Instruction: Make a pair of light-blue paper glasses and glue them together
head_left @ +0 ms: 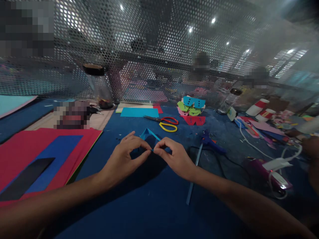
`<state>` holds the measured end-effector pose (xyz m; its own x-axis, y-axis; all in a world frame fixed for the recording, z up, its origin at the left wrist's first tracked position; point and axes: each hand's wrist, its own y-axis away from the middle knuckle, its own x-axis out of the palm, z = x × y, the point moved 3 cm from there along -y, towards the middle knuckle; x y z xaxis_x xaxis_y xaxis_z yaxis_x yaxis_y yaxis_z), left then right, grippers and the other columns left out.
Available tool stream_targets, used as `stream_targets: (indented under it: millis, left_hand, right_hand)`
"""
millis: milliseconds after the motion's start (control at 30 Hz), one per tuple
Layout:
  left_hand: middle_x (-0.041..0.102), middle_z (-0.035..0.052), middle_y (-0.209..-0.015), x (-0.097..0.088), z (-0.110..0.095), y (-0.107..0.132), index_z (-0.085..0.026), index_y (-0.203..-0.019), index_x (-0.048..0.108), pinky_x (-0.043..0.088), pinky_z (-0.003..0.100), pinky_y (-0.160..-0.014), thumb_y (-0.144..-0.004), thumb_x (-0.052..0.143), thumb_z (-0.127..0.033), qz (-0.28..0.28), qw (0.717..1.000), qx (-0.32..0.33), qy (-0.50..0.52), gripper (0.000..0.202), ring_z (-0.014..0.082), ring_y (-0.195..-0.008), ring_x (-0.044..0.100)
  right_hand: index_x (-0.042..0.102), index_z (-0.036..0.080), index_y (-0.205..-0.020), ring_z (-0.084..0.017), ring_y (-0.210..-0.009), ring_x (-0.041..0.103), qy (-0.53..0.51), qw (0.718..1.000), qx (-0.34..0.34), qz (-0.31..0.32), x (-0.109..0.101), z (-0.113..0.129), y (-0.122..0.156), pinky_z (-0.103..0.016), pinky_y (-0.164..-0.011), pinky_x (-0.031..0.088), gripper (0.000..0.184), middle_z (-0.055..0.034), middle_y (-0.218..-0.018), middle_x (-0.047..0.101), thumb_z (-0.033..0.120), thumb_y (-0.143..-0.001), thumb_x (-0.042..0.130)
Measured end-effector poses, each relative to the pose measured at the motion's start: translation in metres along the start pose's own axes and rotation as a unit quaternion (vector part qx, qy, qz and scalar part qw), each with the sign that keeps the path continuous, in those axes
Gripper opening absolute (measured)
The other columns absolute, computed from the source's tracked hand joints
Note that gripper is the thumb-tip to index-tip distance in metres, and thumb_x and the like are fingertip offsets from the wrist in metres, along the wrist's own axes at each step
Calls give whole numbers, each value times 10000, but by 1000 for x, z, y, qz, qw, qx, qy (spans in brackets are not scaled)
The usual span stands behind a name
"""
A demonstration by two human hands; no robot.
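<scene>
My left hand [127, 156] and my right hand [171, 157] meet at the middle of a dark blue table [139, 212]. Both pinch a folded piece of blue paper [149, 135] between thumb and fingers. The paper's pointed fold stands up just beyond my fingertips. Its lower part is hidden behind my fingers.
Red, blue and black sheets [42, 159] lie stacked at the left. Red-and-yellow scissors [165, 123] and a blue sheet [139, 112] lie farther back. Folded paper bow ties [191, 111] sit behind. A blue glue gun [209, 141], a purple glue gun [269, 172], cords and paper scraps crowd the right. Another person's hand [311, 149] is at the right edge.
</scene>
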<state>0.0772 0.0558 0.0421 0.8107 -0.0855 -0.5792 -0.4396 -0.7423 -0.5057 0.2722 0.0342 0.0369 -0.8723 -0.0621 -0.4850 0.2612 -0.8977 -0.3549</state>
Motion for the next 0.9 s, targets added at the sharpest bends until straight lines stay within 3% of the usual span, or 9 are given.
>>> stream_targets:
  millis: [200, 367, 467, 700, 900]
  left_hand:
    - [782, -36, -881, -1, 2, 1, -272, -885, 707, 305, 606, -1276, -934, 664, -349, -20, 1000, -6, -3, 101, 203, -869, 732]
    - [763, -44, -843, -1, 3, 0, -277, -869, 703, 314, 613, -1268, -927, 657, -322, -30, 1000, -6, 7, 86, 195, -824, 718]
    - [758, -47, -844, -1, 3, 0, -267, -862, 707, 319, 626, -1258, -921, 659, -307, -25, 1000, -10, 10, 86, 188, -821, 721]
    - [762, -43, -859, 1, 4, 1, -260, -868, 707, 313, 618, -1259, -923, 677, -284, -22, 1000, 0, 7, 66, 178, -826, 715]
    - [773, -42, -890, 2, 5, 3, -264, -872, 716, 295, 604, -1269, -924, 690, -290, -18, 1000, 5, 13, 64, 183, -870, 726]
  right_hand:
    - [674, 228, -955, -170, -902, 664, 14, 999, -25, -15, -1, 2, 0, -311, -851, 521, 157, -15, -941, 696, 358, -1034, 634]
    - [658, 244, -1051, -206, -1071, 658, 85, 982, -147, -86, -4, 9, 6, -380, -974, 528, 32, -55, -1074, 689, 254, -1028, 637]
    - [669, 237, -1067, -219, -1101, 645, 161, 965, -194, -78, -3, 14, 10, -410, -988, 511, 51, -65, -1096, 696, 239, -1035, 630]
    - [665, 222, -1146, -230, -1108, 645, 252, 938, -227, -73, -1, 16, 11, -418, -965, 494, 110, -77, -1135, 720, 241, -1048, 617]
    - [679, 228, -1140, -222, -1087, 650, 274, 932, -228, -68, -2, 16, 10, -411, -949, 477, 116, -63, -1127, 739, 247, -1063, 593]
